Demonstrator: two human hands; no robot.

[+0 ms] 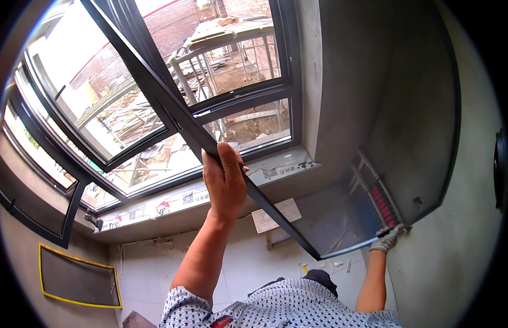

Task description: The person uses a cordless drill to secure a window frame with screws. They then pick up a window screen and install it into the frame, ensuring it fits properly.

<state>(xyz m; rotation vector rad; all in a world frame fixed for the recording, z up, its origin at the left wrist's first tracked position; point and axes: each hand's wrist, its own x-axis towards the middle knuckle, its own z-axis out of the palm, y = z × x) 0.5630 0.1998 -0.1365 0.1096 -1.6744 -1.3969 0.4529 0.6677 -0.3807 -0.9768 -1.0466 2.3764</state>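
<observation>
A large mesh window screen (278,217) with a dark frame slants across the view, from the upper left down to the floor area and over to the right. My bare left hand (225,177) is wrapped round its long side bar, thumb up. My right hand (389,239), in a grey work glove, is closed on the lower edge near the right corner; its fingertips are partly hidden. Through the grey mesh, red and blue shapes and a pale rack-like frame (374,180) show dimly.
A dark-framed window (291,87) stands ahead, with scaffolding and rubble outside. Printed film covers the sill (183,201). A small pale bench (277,215) stands below. An open sash (68,218) juts in at left, above a yellow-edged mesh panel (120,290). Small scraps (338,264) lie on the floor.
</observation>
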